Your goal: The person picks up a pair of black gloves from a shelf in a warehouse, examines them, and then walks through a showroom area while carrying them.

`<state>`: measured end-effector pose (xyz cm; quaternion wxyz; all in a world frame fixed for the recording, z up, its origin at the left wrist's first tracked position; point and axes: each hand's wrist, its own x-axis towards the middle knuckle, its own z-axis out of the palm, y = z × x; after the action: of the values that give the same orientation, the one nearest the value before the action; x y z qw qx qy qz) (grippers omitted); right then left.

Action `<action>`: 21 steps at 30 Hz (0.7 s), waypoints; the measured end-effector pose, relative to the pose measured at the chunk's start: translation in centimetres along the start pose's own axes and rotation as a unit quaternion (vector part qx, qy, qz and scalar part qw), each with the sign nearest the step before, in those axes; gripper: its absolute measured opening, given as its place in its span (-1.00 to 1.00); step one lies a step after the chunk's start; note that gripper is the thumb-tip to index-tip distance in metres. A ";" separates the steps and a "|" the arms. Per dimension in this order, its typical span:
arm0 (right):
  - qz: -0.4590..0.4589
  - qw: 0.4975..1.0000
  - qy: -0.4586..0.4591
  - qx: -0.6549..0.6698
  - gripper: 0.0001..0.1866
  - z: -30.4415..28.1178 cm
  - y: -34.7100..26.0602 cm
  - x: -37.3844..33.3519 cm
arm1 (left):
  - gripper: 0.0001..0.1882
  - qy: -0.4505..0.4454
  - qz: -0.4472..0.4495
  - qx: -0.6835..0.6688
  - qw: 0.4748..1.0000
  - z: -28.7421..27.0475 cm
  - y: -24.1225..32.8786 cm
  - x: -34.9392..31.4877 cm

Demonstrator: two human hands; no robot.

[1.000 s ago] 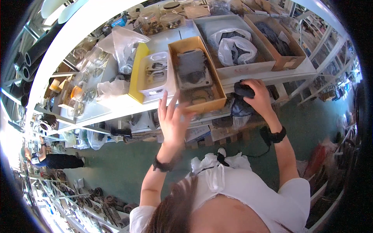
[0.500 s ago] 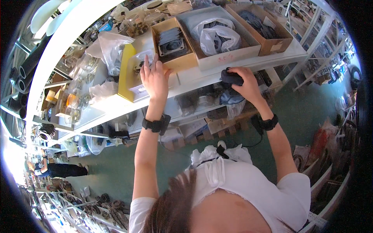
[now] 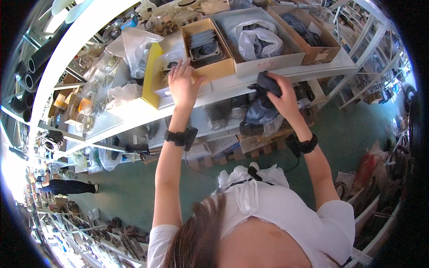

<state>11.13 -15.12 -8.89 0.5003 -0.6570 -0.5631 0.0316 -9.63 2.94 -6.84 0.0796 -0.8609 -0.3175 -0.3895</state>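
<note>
My left hand (image 3: 183, 87) is open, fingers stretched out over the shelf's front edge. It is nearest to a yellow-sided box (image 3: 152, 85) with small parts in clear plastic, and to a cardboard box (image 3: 210, 70) holding a stack of thin dark plates and a square black part. Farther right, my right hand (image 3: 286, 99) is closed around a black block-shaped object (image 3: 269, 84) with dark strap-like bits hanging from it; its exact kind is unclear. That object is in front of a grey-white box (image 3: 268, 67), which contains a white plastic bag (image 3: 257, 47) of dark pieces.
Another cardboard box (image 3: 321, 56) of dark strips stands at the right end of the white shelf (image 3: 250, 82). Below are dark bagged goods (image 3: 257, 118) on a lower shelf. Clear bags (image 3: 134, 51) lie to the left. A person (image 3: 67, 186) is in the aisle at far left.
My left hand has drawn back slightly, its fingers lower and nearer the cardboard box. The black object in my right hand has tilted and risen a little. The whole view has shifted slightly.
</note>
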 end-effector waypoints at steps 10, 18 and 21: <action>-0.145 0.960 -0.098 -0.217 -0.49 6.7 -4.1 1.5 | -0.70 0.021 0.011 -0.041 0.999 0.6 0.1 -0.2; -0.148 0.959 -0.093 -0.221 -0.45 9.2 -6.5 1.3 | -0.74 0.022 0.011 -0.046 0.999 0.4 0.0 -0.3; -0.065 0.950 -0.089 -0.291 -0.43 6.0 -5.0 1.1 | -0.75 0.027 0.002 -0.031 0.999 0.6 0.1 -0.3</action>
<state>4.32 -11.17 -7.83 0.2363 -0.7307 -0.6314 -0.1079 -9.39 2.94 -7.49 0.0628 -0.8526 -0.3013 -0.4222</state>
